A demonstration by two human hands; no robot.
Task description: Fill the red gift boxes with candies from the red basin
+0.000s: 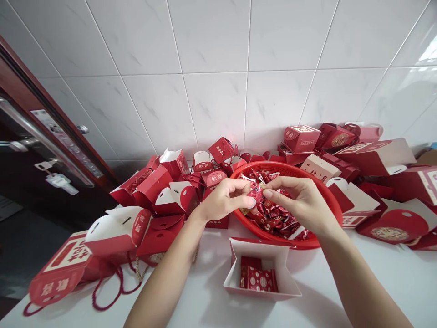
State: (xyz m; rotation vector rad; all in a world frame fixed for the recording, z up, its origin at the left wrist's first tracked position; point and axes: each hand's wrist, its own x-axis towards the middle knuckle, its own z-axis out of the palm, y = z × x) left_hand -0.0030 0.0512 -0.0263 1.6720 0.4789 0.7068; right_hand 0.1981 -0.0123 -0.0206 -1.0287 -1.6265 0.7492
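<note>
My left hand (232, 198) pinches a red wrapped candy (255, 191) between thumb and fingers. From the other side, the thumb and forefinger of my right hand (292, 197) are closed at the candy's wrapper end. Both hands are over a red plastic basket (329, 200) heaped with red-wrapped sweets (273, 214). In front of the basket, near me, an open gift box (290, 269) stands with its white inside showing. Within it lie a dotted red packet (261, 279) and a darker red one (251, 263).
Many red and white gift boxes crowd both sides, among them a lidded one (302, 138) at the right and an open one (118, 230) at the left with cords nearby. A tiled wall (215, 105) stands behind; a door with keys (58, 180) is at the left.
</note>
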